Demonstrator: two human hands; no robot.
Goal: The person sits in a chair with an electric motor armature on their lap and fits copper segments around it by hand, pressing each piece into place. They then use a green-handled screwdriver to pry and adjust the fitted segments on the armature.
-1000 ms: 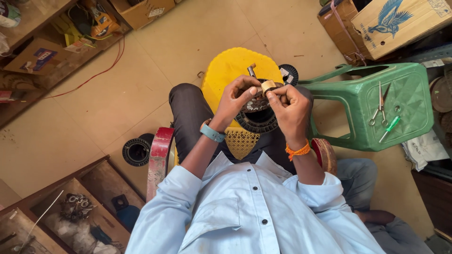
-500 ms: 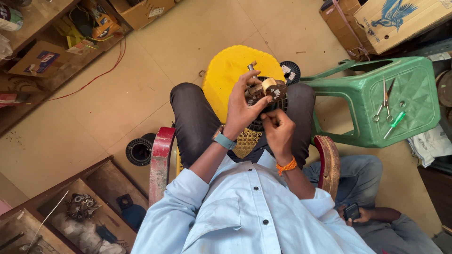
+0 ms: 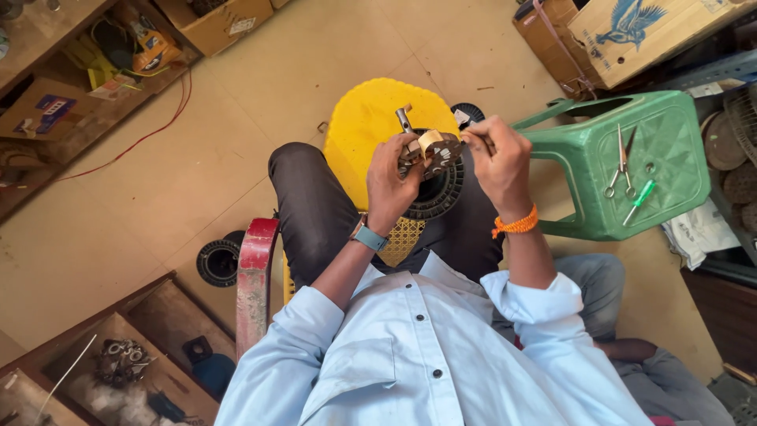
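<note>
A green plastic stool (image 3: 670, 170) carries scissors (image 3: 620, 167) and a green-handled screwdriver (image 3: 640, 200). It stands on the tan floor (image 3: 158, 205).

Yellow stool (image 3: 371, 126), green stool (image 3: 646, 166), orange wristband (image 3: 516, 225), perhaps brownish motor part (image 3: 432, 151).

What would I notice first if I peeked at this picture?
Probably the bright yellow stool in the middle, just past the person's knees. Above it, the left hand holds a small round metal part while the right hand works at its edge. To the right lies a green stool with scissors on it.
</note>
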